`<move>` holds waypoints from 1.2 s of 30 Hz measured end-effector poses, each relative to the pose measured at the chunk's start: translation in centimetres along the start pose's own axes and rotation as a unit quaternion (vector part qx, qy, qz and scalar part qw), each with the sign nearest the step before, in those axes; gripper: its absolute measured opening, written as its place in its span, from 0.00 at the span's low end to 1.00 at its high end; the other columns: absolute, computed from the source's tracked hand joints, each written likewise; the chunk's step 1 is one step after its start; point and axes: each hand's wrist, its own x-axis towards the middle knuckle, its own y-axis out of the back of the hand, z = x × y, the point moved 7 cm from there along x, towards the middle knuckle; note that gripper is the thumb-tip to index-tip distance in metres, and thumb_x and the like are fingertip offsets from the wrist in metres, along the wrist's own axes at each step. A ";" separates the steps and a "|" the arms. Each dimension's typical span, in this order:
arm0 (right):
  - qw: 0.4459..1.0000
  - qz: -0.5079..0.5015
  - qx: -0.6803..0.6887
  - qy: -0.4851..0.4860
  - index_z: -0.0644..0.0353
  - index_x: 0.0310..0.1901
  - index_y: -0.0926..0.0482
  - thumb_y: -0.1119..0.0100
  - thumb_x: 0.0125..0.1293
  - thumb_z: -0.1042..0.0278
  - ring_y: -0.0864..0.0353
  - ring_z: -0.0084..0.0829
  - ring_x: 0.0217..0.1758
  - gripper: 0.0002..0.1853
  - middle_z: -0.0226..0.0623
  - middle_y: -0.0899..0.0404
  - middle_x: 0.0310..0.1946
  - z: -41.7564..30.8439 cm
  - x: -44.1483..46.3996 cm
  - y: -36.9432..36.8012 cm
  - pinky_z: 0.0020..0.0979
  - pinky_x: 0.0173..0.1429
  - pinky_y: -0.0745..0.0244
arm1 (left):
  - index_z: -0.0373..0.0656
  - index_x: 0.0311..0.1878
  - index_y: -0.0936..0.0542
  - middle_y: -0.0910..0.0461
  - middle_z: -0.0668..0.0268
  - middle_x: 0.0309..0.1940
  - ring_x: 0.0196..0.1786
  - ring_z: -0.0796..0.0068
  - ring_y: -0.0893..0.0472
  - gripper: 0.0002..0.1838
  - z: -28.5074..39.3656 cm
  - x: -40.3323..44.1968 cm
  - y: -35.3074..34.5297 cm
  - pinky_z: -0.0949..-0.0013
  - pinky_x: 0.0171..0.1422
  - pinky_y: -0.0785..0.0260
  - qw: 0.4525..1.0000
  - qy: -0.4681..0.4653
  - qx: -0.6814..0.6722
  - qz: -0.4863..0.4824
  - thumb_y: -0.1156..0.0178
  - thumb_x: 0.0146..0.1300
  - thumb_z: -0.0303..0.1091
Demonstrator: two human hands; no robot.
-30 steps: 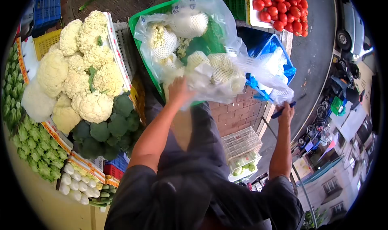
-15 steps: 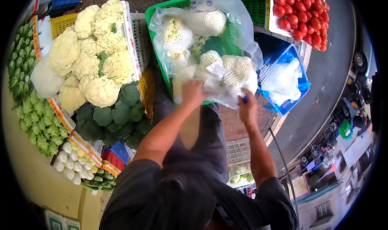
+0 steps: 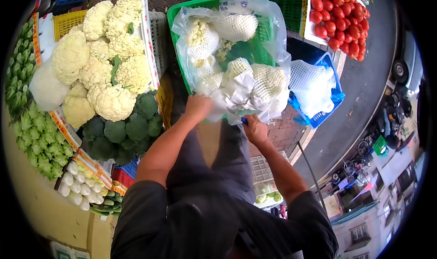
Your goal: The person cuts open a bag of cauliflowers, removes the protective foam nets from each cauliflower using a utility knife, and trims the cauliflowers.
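In front of me a green crate (image 3: 172, 36) is lined with a clear plastic bag (image 3: 278, 36). Inside lie several cauliflowers (image 3: 236, 27) in white foam nets, with crumpled white paper (image 3: 241, 87) on top. My left hand (image 3: 199, 107) is closed on the near left edge of the bag, slightly blurred. At the bag's near edge, right of centre, my right hand (image 3: 256, 129) is closed around a small blue object (image 3: 245, 120), perhaps a handle; its kind is mostly hidden by the fingers.
Left of the crate are bare cauliflowers (image 3: 111, 102), broccoli (image 3: 116, 131), leafy greens (image 3: 41, 136) and white radishes (image 3: 77, 186). To the right, a blue crate (image 3: 334, 104) holds white foam nets (image 3: 312, 86). Tomatoes (image 3: 339, 20) sit at upper right, beside a road (image 3: 359, 99).
My right hand has moved left and down along the bag's near edge with the blue object. My left hand has shifted left, and the bag's near edge is pulled toward me.
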 end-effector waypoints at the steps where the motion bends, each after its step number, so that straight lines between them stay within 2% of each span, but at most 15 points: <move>1: 1.000 -0.007 -0.003 -0.005 0.49 0.51 0.20 0.37 0.67 0.61 0.15 0.56 0.43 0.13 0.45 0.19 0.47 0.1 -0.1 -0.7 0.53 0.48 0.21 | 0.53 0.35 0.16 0.17 0.66 0.38 0.50 0.57 0.19 0.00 -0.1 -0.2 0.2 0.52 0.53 0.32 1.000 -0.007 -0.010 0.000 0.34 0.60 0.34; 3: 1.000 -0.021 -0.005 -0.007 0.50 0.49 0.20 0.37 0.67 0.61 0.16 0.56 0.42 0.11 0.45 0.20 0.45 0.4 -0.8 -1.7 0.53 0.47 0.21 | 0.53 0.32 0.16 0.17 0.67 0.37 0.50 0.57 0.19 0.02 -0.1 -1.0 0.2 0.52 0.52 0.31 0.999 -0.020 -0.031 -0.005 0.35 0.61 0.33; 6: 0.999 0.003 0.031 -0.005 0.51 0.48 0.20 0.37 0.67 0.62 0.16 0.57 0.42 0.10 0.46 0.20 0.43 0.0 -1.6 -1.2 0.53 0.46 0.22 | 0.51 0.37 0.15 0.18 0.64 0.41 0.50 0.57 0.20 0.03 0.3 -1.1 1.4 0.53 0.54 0.30 1.000 -0.001 -0.004 -0.029 0.33 0.61 0.35; 9: 0.996 0.036 0.077 -0.014 0.53 0.48 0.19 0.36 0.66 0.62 0.17 0.57 0.44 0.11 0.46 0.20 0.44 -0.5 -1.2 0.4 0.52 0.47 0.22 | 0.45 0.53 0.16 0.18 0.57 0.52 0.55 0.52 0.20 0.18 2.3 0.6 3.9 0.52 0.62 0.30 0.995 -0.023 -0.083 0.045 0.31 0.62 0.41; 12: 0.992 0.048 0.117 -0.010 0.55 0.50 0.18 0.35 0.66 0.63 0.17 0.57 0.45 0.13 0.47 0.20 0.45 -0.8 -1.0 1.0 0.49 0.47 0.21 | 0.37 0.67 0.26 0.22 0.49 0.62 0.62 0.45 0.23 0.36 4.6 4.4 3.3 0.51 0.69 0.32 0.969 -0.016 -0.236 0.077 0.28 0.59 0.47; 15: 0.991 0.044 0.123 0.004 0.57 0.52 0.19 0.35 0.66 0.64 0.17 0.57 0.46 0.14 0.48 0.20 0.46 -1.0 -1.0 1.1 0.48 0.48 0.21 | 0.34 0.72 0.32 0.25 0.43 0.65 0.66 0.41 0.25 0.44 6.0 8.1 1.0 0.51 0.71 0.33 0.966 0.048 -0.237 0.088 0.26 0.58 0.49; 18: 0.990 0.043 0.130 -0.020 0.58 0.51 0.18 0.35 0.66 0.65 0.17 0.57 0.46 0.14 0.48 0.20 0.46 -0.8 -1.1 1.2 0.48 0.48 0.21 | 0.35 0.67 0.28 0.22 0.43 0.60 0.63 0.42 0.23 0.42 7.8 8.9 0.2 0.52 0.67 0.30 0.966 0.123 -0.206 0.094 0.24 0.54 0.50; 21: 0.991 0.048 0.118 -0.027 0.58 0.52 0.18 0.34 0.66 0.66 0.17 0.56 0.47 0.14 0.47 0.19 0.48 -1.0 -1.2 1.3 0.48 0.48 0.20 | 0.38 0.62 0.26 0.20 0.46 0.53 0.57 0.43 0.21 0.37 8.3 7.8 -0.5 0.50 0.64 0.29 0.946 0.159 -0.246 0.137 0.23 0.53 0.48; 24: 0.990 0.065 0.121 -0.014 0.57 0.52 0.18 0.34 0.66 0.66 0.16 0.56 0.47 0.14 0.47 0.18 0.49 -1.3 -1.6 1.4 0.47 0.49 0.19 | 0.38 0.55 0.24 0.19 0.50 0.43 0.48 0.46 0.20 0.32 8.0 5.5 -2.1 0.47 0.53 0.29 0.945 0.088 -0.244 0.198 0.24 0.54 0.47; 27: 0.990 0.062 0.129 -0.001 0.56 0.53 0.18 0.33 0.66 0.66 0.16 0.57 0.47 0.15 0.47 0.17 0.50 -0.6 -2.1 1.1 0.47 0.49 0.19 | 0.42 0.43 0.22 0.20 0.54 0.37 0.43 0.46 0.21 0.18 8.0 4.2 -2.7 0.47 0.48 0.31 0.962 0.003 -0.182 0.205 0.27 0.56 0.41; 31: 0.991 0.038 0.128 -0.009 0.56 0.54 0.19 0.33 0.66 0.66 0.15 0.56 0.48 0.16 0.47 0.17 0.51 -0.4 -2.4 0.8 0.46 0.49 0.18 | 0.45 0.30 0.21 0.21 0.60 0.32 0.42 0.49 0.22 0.08 7.5 3.9 -1.8 0.48 0.48 0.32 0.955 -0.063 -0.214 0.194 0.33 0.57 0.36; 34: 0.992 0.028 0.123 -0.014 0.56 0.54 0.19 0.34 0.66 0.67 0.15 0.55 0.48 0.16 0.47 0.17 0.51 -0.7 -2.1 1.5 0.46 0.49 0.18 | 0.45 0.32 0.22 0.22 0.61 0.33 0.44 0.54 0.22 0.09 8.3 2.7 -2.6 0.52 0.53 0.31 0.968 -0.097 -0.159 0.165 0.30 0.56 0.33; 36: 0.993 0.024 0.115 -0.006 0.56 0.55 0.19 0.34 0.65 0.67 0.15 0.55 0.47 0.16 0.47 0.17 0.51 -1.0 -2.2 1.8 0.45 0.49 0.18 | 0.47 0.32 0.22 0.21 0.62 0.33 0.44 0.56 0.23 0.05 8.6 1.4 -2.7 0.53 0.54 0.32 0.966 -0.102 -0.153 0.183 0.34 0.57 0.33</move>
